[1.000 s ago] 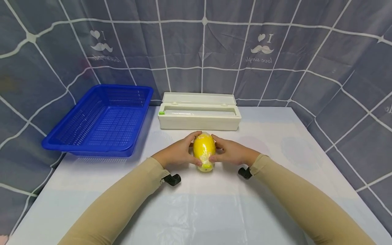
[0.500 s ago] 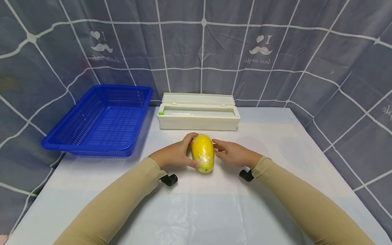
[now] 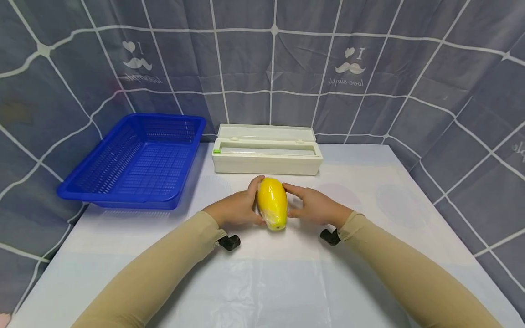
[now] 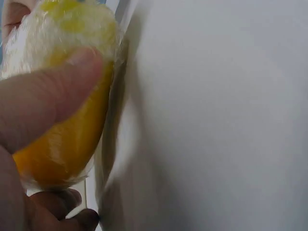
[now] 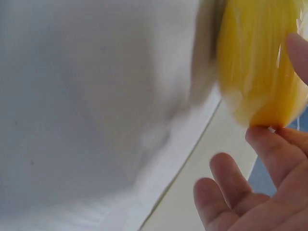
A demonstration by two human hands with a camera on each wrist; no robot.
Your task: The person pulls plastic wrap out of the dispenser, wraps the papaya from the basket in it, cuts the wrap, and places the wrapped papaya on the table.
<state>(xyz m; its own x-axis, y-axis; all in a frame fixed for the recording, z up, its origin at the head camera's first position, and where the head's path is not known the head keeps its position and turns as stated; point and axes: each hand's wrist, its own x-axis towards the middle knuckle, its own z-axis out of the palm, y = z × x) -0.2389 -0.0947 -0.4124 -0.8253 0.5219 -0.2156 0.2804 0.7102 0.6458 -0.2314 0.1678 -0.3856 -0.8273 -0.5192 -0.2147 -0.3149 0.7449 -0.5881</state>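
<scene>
An oblong yellow fruit [image 3: 272, 202], wrapped in clear cling film, lies on the table in front of the white box. The film is crumpled white at its near left end. My left hand [image 3: 239, 206] holds its left side; in the left wrist view the thumb [image 4: 62, 91] presses over the wrapped fruit [image 4: 79, 139], with fingers curled at its far end. From the right, my right hand [image 3: 313, 206] grips lightly: the right wrist view has fingertips [image 5: 262, 137] against the end of the fruit [image 5: 260, 62] and the thumb on its side.
Behind the fruit stands a long white film dispenser box [image 3: 266, 164] with its lid up and a green tab at the left. A blue plastic basket [image 3: 174, 198] sits at the left. Grey checked cloth [image 3: 246, 59] hangs around the white-covered table [image 3: 287, 287].
The right hand came off the fruit half a second ago and is back against it now. The fruit has rolled a little, its crumpled film patch shifting left. The left hand stays on it.
</scene>
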